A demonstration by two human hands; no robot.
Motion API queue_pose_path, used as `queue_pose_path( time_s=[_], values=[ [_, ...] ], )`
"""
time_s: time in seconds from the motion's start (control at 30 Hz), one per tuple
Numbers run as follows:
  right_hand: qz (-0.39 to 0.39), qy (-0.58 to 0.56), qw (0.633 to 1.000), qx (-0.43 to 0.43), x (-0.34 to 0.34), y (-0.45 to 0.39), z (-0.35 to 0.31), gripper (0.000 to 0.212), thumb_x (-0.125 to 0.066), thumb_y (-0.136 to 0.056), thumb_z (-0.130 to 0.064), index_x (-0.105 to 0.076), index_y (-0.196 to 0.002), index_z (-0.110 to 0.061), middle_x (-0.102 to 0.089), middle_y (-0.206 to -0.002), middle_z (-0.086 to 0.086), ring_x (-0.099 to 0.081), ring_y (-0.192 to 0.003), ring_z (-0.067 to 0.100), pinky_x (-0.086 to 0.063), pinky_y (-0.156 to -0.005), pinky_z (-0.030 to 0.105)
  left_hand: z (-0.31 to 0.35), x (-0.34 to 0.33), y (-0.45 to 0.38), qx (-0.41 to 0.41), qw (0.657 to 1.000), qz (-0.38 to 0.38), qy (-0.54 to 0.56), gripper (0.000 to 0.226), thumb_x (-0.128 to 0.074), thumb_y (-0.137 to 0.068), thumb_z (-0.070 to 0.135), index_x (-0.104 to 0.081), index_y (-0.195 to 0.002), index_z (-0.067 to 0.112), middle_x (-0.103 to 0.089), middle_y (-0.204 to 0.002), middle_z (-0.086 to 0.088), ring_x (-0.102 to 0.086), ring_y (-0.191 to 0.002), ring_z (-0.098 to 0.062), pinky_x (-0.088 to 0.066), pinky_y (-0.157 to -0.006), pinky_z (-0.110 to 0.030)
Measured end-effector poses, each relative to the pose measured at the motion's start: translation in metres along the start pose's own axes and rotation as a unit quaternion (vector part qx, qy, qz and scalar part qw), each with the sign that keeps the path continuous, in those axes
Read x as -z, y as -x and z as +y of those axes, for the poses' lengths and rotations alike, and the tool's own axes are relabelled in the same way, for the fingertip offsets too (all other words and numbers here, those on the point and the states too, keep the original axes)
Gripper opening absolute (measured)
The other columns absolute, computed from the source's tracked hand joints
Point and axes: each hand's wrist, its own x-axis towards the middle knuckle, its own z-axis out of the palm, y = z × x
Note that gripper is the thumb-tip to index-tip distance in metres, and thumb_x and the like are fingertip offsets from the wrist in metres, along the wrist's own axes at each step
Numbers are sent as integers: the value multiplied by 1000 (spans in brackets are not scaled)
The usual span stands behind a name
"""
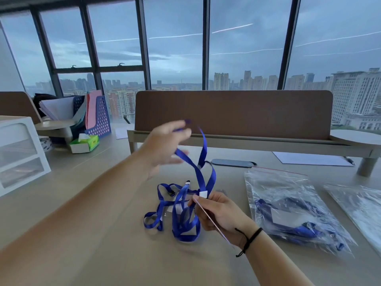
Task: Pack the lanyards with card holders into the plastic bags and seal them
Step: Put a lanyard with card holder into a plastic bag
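Holding: your right hand (pixel 218 211) pinches the clear card holder (pixel 208 215) edge-on, low and near you, at the white clip.
Strap: the blue lanyard (pixel 203 159) rises from that clip up and to the left, its long axis steep, toward your left hand (pixel 165 145).
Left hand: raised, blurred; the strap's top loop sits at its fingertips, grip cannot be told.
Loose pile: more lanyards (pixel 173 211) lie on the desk (pixel 92 234) just left of your right hand.
Bags: filled plastic bag (pixel 288 207) lies right of your right hand, which is the nearer one; another bag (pixel 358 205) beyond it.
Judgement: gather the strap down toward the holder first.
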Motion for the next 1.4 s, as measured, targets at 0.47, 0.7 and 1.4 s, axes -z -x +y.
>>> queue_pose_path(
  time_s=[0.47, 0.7, 1.4],
  values=[
    [-41, -34, 999, 5, 2, 0, -2, 38, -58, -91, -49, -74, -72, -20, -42, -51, 3, -35, -42, 12, -31, -44, 20, -73, 1, 28, -237, 877, -168, -383, 37, -64, -93, 32, -63, -124, 52, -30, -143, 17, -27, -132, -3, -34, -103, -23],
    [-70, 8, 997, -13, 6, 3, -2, 44, -63, -86, -52, -69, -69, -12, -46, -48, 1, -40, -40, 11, -36, -45, 18, -55, 1, 23, -280, 833, -258, -402, 28, -64, -87, 12, -76, -102, 33, -65, -99, 26, -59, -99, 1, -44, -84, -14],
    [11, -59, 998, -34, 5, 8, -9, 44, -59, -94, -43, -64, -59, -17, -34, -52, 7, -22, -47, 17, -18, -47, 25, -54, 8, 23, -104, 904, -239, -338, 57, -79, -78, 27, -51, -122, 51, -52, -120, 32, -62, -96, -1, -56, -83, -24]
  ],
)
